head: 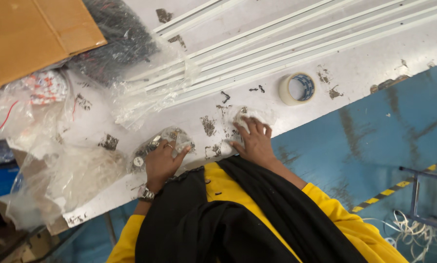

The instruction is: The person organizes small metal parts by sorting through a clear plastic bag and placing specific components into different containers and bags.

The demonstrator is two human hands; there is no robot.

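— While the small clear bag of metal parts [161, 141] lies at the desk's [355, 63] near edge, what pins it?
— The left hand [161, 163], fingers curled over it, likely to stop it sliding. Watch on that wrist.
— The right hand [253, 142]?
— Spread flat, pressing a second small plastic packet [247, 116]; holding nothing closed.
— Beyond?
— Tape roll [297, 88], white rails [286, 44], loose plastic bags [57, 165], cardboard [28, 34].

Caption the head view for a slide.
Both hands rest on small clear plastic bags: left hand, right hand, roll of clear tape on worn white table.
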